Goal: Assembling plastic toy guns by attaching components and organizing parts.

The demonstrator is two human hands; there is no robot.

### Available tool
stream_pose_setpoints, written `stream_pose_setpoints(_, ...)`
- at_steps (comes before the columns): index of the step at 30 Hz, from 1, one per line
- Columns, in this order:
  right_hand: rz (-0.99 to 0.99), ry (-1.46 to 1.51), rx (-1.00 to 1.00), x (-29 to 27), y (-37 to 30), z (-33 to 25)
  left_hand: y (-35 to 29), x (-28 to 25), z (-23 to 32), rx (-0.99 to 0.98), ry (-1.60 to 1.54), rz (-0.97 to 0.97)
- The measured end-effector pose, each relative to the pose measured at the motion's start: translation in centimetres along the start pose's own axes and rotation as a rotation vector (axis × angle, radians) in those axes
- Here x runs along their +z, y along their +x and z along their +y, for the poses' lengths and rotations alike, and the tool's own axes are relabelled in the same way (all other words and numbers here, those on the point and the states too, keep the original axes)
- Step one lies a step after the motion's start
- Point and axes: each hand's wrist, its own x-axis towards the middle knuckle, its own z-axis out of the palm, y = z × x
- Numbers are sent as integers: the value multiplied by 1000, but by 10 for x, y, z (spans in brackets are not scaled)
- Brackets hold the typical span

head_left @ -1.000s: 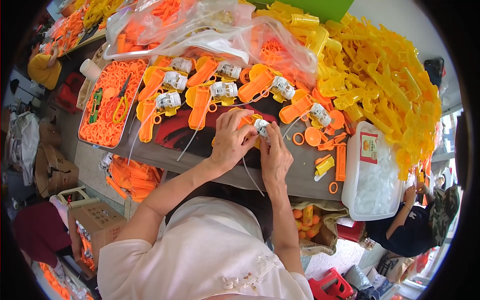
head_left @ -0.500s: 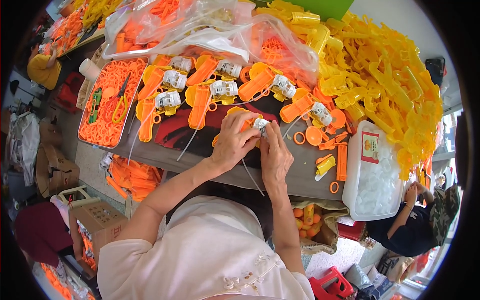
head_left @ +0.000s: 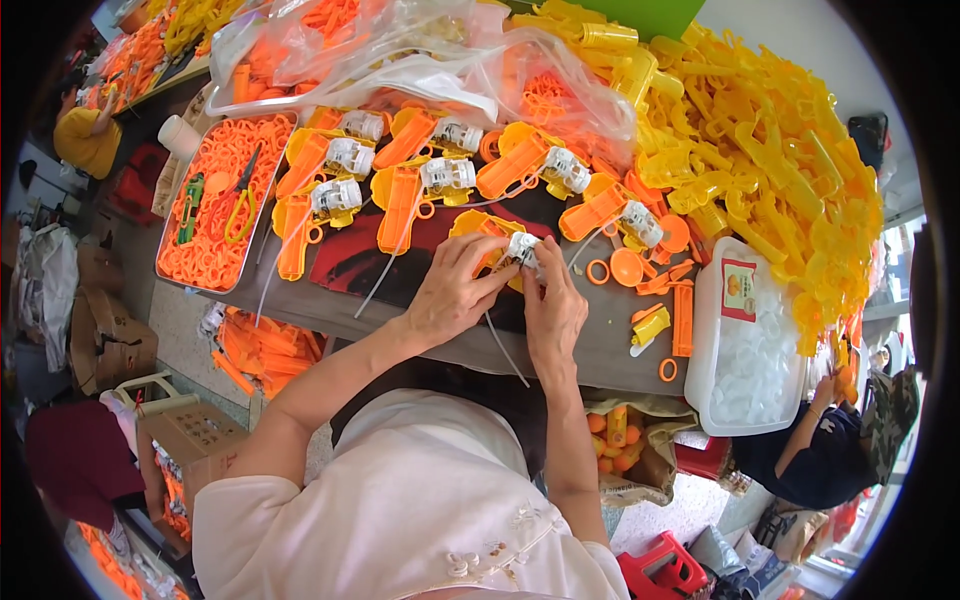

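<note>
Both of my hands are over the table's near edge, on one toy gun half (head_left: 478,224) of yellow and orange plastic. My left hand (head_left: 452,298) grips its orange body, fingers bent around it and hiding much of it. The fingers of my right hand (head_left: 556,312) pinch at the white gear unit (head_left: 523,247) on its right end. A thin clear tube (head_left: 506,350) hangs down between my hands. Just beyond lie several similar toy gun halves (head_left: 400,205) in two rough rows, each with a white gear unit and some with trailing tubes.
On the left, a metal tray (head_left: 225,288) holds orange rings, black-and-yellow scissors (head_left: 243,200) and a green-handled tool (head_left: 190,208). Yellow parts (head_left: 770,160) are heaped at the far right. A white tub (head_left: 706,385) of clear pieces stands at the right edge, near loose orange parts (head_left: 627,268).
My left fingers have shifted, baring more of the toy gun half's top. My right fingers have moved slightly on the gear unit. At the far right, a person's hand has risen with something orange.
</note>
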Motion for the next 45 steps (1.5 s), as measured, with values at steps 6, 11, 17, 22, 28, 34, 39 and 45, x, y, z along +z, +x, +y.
stream_pose_setpoints(6, -24, -10, 33, -5, 2, -3, 3, -1, 2, 22, 17, -24)
stream_pose_setpoints(11, -13, 13, -8, -8, 5, -9, 2, -2, 0, 27, 31, -34)
stream_pose_setpoints(17, -36, 30, 79, -5, 4, -14, 16, -10, -2, 61, 57, -24)
stream_pose_setpoints(22, -33, 24, 47, -3, 1, -9, 48, -4, -13, 166, 113, -90)
stream_pose_setpoints(28, -97, -20, 147, -11, 2, -14, 73, -9, -1, 330, 235, -364)
stream_pose_setpoints(34, -101, 33, -66, -14, -1, 1, 70, -11, -14, 298, 222, -395)
stream_pose_setpoints(39, -183, 32, -70, -16, 2, 9, 67, -13, -24, 230, 35, -352)
stream_pose_setpoints(45, -110, 163, -50, -22, 10, -2, 74, -33, -39, 146, -259, -440)
